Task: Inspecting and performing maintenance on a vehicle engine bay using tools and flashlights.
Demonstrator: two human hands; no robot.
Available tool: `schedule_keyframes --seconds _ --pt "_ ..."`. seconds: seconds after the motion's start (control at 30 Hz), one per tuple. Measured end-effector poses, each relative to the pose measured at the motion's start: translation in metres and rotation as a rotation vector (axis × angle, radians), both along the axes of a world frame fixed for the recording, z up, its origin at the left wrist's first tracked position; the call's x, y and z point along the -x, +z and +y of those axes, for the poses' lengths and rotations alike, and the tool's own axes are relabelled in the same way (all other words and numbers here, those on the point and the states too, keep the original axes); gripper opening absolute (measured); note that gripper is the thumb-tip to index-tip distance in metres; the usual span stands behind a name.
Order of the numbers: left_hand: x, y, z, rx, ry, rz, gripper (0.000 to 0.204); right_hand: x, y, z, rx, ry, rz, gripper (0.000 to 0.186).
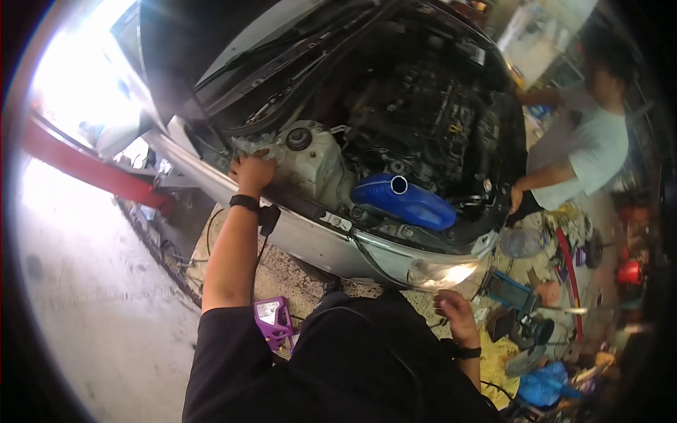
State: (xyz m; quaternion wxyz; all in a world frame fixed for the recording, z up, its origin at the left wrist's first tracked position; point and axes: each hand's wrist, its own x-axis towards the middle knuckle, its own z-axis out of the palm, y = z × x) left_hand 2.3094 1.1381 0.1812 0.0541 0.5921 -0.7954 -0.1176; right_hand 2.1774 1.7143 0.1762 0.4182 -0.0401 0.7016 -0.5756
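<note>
Pale grey floor (99, 331) spreads at eight o'clock. White light (77, 84) glares at ten o'clock, above a red beam (88, 158) at nine.

The silver car (303, 244) stands, engine bay (423, 106) exposed.

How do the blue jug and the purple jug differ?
Place: the blue jug sits in the engine bay; the purple jug is on the floor.
Visible side: the blue one shows a round, pale-ringed mouth, the purple one a pale label.
Apparent size: the blue one looks larger in this view than the purple one.
Shared: both look like plastic containers.
</note>
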Motion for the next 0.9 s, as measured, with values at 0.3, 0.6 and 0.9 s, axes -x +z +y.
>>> schedule_keyframes --seconds 0.3,0.6,0.9 --pt "0.0 -0.005 -0.028 -0.035 -0.131 -0.196 0.048 -0.042 -0.002 -0.044 0.05 0.018 -0.002 0.025" --pt "0.002 -0.005 -0.024 0.142 -0.178 -0.091 0.053 -0.03 -0.008 -0.045 0.05 0.048 0.03 0.025" --pt "-0.029 0.013 -0.005 0.289 -0.263 0.202 0.053 -0.01 -0.008 -0.052 0.069 0.113 0.057 0.024"
